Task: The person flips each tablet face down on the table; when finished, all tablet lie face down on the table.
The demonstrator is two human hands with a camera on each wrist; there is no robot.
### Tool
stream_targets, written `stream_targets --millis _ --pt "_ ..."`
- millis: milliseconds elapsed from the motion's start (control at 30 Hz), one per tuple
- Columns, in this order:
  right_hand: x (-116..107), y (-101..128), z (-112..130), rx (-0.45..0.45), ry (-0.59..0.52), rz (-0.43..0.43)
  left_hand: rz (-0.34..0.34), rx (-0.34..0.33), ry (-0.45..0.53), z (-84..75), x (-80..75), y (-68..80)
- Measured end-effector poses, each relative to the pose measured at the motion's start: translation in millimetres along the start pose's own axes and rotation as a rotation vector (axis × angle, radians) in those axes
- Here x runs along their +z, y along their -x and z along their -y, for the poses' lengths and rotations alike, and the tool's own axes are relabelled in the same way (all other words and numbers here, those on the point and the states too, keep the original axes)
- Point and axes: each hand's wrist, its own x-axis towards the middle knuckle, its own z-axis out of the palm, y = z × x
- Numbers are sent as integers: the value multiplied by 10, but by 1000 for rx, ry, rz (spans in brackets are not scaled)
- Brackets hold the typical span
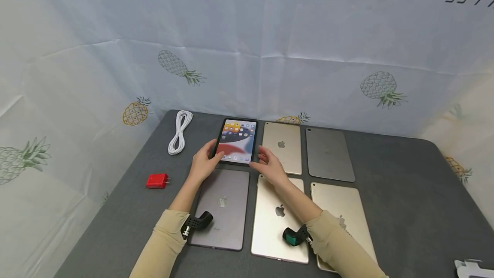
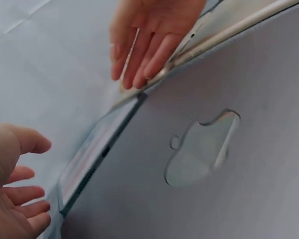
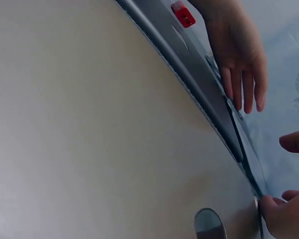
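A tablet with a lit screen (image 1: 237,140) lies face up at the back of the table. At its left edge is my left hand (image 1: 202,162), the thumb over the lower left corner of the screen and the fingers loosely bent. My right hand (image 1: 271,167) is by the lower right corner, fingers relaxed, with the thumb near the tablet's edge. Neither hand visibly grips it. In the left wrist view, the left hand (image 2: 15,184) shows a gap between thumb and fingers. Just below lies a grey tablet (image 1: 227,192), back up.
Several more tablets lie back up to the right: a gold one (image 1: 282,140), a grey one (image 1: 329,153), and two gold ones (image 1: 270,231) (image 1: 339,203) in front. On the left are a white coiled cable (image 1: 179,132) and a red charger (image 1: 156,180). A white object (image 1: 472,268) sits bottom right.
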Motion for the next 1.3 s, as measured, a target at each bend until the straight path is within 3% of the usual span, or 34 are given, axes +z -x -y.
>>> stream_targets --millis 233,433,633,933,1300 --pt "153 54 17 2 -38 33 49 -86 8 20 14 16" --pt "227 71 53 23 -61 36 102 -168 148 -17 -8 24" --pt "268 83 56 57 -75 33 109 -225 247 -28 2 26" --pt "309 108 50 65 -174 14 93 -227 263 -36 24 39" --pt "354 64 138 106 -326 -72 103 -227 239 -59 6 28"
